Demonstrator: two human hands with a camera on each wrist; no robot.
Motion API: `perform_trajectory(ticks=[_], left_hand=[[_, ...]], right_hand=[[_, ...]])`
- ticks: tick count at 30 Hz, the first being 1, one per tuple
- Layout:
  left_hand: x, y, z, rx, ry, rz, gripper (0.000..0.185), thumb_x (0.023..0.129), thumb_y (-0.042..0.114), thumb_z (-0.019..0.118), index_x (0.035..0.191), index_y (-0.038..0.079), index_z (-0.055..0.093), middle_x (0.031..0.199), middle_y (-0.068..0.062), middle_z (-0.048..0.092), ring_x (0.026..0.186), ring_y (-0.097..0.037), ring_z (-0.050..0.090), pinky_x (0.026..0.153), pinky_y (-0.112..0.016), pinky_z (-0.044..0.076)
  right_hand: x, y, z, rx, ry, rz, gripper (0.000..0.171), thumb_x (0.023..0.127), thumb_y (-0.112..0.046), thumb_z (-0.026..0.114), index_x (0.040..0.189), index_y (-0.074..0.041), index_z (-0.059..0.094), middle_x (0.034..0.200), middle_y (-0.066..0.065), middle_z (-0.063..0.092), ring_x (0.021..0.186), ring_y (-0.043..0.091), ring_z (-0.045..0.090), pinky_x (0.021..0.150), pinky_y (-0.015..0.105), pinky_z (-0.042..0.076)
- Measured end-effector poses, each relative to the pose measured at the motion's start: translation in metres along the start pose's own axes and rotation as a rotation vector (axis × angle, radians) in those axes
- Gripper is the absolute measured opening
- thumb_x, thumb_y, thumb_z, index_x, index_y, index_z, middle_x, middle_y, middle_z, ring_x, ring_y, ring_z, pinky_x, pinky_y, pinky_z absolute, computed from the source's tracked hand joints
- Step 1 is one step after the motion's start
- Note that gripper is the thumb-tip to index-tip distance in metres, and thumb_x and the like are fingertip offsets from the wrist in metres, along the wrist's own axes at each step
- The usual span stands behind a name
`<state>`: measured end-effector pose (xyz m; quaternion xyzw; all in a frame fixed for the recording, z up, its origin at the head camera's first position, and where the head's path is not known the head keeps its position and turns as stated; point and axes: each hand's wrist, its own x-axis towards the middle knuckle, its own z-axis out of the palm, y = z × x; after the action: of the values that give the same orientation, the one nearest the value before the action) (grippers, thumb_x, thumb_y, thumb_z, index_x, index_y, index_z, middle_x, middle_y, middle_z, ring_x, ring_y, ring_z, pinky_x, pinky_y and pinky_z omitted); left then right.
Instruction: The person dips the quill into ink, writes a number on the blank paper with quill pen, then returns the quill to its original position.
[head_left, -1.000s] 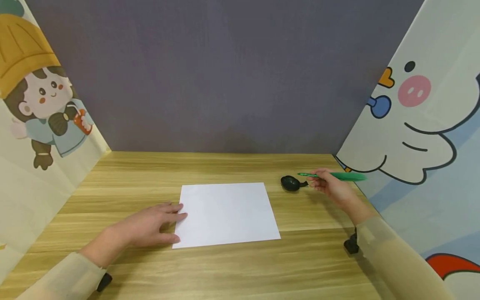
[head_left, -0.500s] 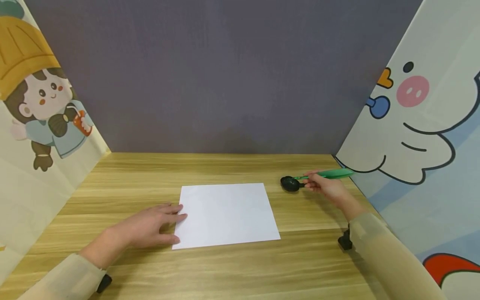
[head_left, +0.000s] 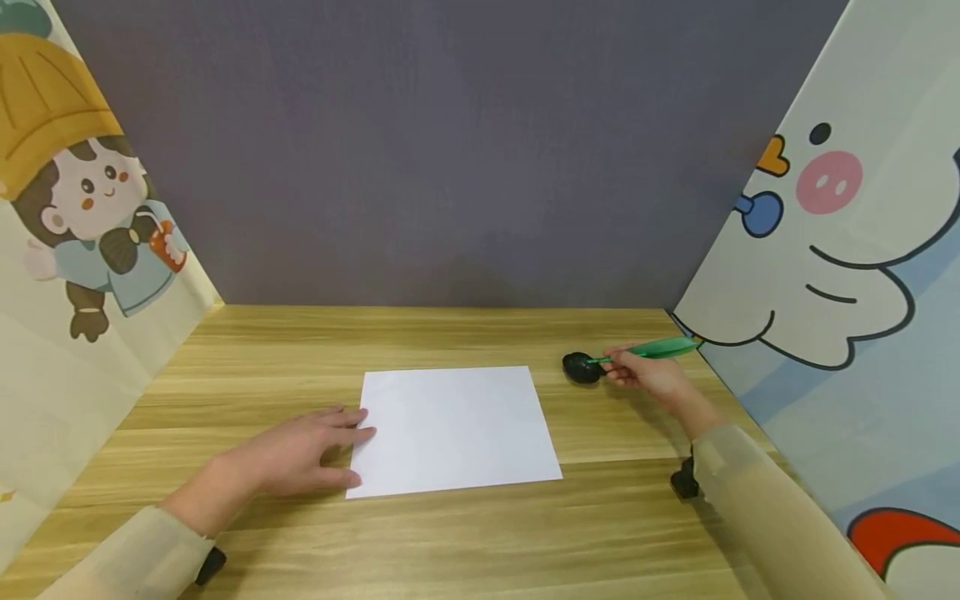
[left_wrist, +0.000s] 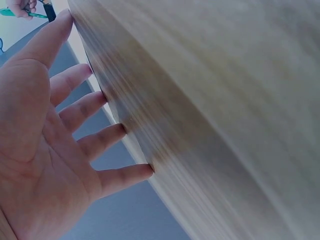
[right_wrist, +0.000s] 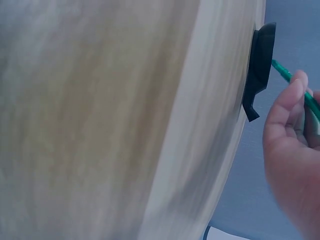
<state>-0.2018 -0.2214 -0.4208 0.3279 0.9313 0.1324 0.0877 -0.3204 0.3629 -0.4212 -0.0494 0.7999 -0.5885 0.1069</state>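
In the head view, a green quill-shaped pen [head_left: 651, 350] is pinched in the right hand [head_left: 647, 377], its tip set at a small black holder [head_left: 581, 367] that stands on the wooden surface [head_left: 465, 550], right of a blank white sheet of paper [head_left: 453, 429]. The step in hand is judged to be the dipping or seating of the pen tip at the holder; next, the tip would have to be lifted clear without the holder being tipped, and carried left over the sheet. The left hand [head_left: 300, 454] is laid flat with fingers spread, its fingertips on the sheet's near left edge, so the paper is kept steady. The pen is seen as slim, bright green, with a feathered far end pointing right.

In the left wrist view, the left hand [left_wrist: 45, 145] is shown open, fingers straight and pressed to the surface [left_wrist: 215, 115]; the sheet itself cannot be made out there.

In the right wrist view, the green pen [right_wrist: 295, 87] is gripped by the curled fingers of the right hand [right_wrist: 292, 145], and its tip is seen meeting the black holder [right_wrist: 260, 70].
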Motion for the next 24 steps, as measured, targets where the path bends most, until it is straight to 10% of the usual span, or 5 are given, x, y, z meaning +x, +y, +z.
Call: perform_trajectory(ticks=[24], left_hand=[[0.0004, 0.0001, -0.0003, 0.010, 0.002, 0.016, 0.075, 0.103, 0.063, 0.069, 0.160, 0.015, 0.060, 0.171, -0.018, 0.048, 0.155, -0.057, 0.043, 0.119, -0.078, 0.040]], right_hand=[[0.0018, 0.0050, 0.0018, -0.021, 0.009, 0.018, 0.050, 0.116, -0.021, 0.054, 0.147, 0.019, 0.050, 0.104, -0.001, 0.077, 0.092, 0.008, 0.075, 0.081, 0.026, 0.064]])
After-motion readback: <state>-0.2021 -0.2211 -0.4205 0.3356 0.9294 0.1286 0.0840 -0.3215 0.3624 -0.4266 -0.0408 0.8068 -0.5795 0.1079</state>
